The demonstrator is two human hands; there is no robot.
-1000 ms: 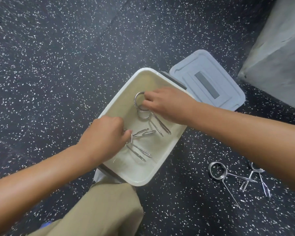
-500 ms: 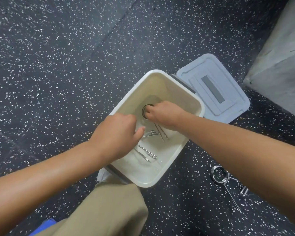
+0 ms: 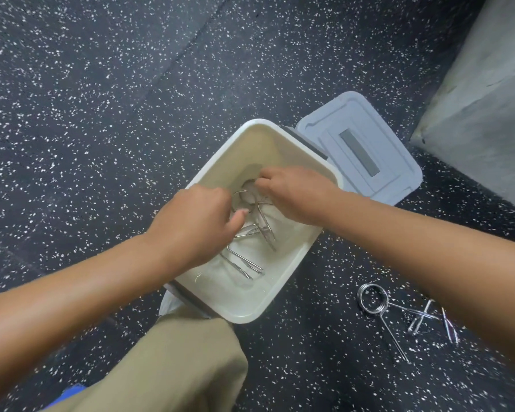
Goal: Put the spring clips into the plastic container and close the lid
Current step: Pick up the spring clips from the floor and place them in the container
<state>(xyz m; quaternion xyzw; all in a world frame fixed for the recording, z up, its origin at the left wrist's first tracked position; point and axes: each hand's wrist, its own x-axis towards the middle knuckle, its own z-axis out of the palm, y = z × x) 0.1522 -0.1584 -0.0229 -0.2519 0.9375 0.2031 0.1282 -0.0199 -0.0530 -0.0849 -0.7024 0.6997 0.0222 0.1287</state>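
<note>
I lay the spring clips (image 3: pixel 252 230) flat in the container (image 3: pixel 292 138), both hands (left hand (image 3: pixel 197 224), right hand (image 3: pixel 292 194)) pinching them, then let go.

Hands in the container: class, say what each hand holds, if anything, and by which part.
Right hand pinches a spring clip at its coiled ring, inside the container. Whether the left hand grips anything cannot be told.

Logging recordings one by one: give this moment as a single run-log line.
hands: left and right inside container | clips: some in, some on floor | lid: off, beside container
</note>
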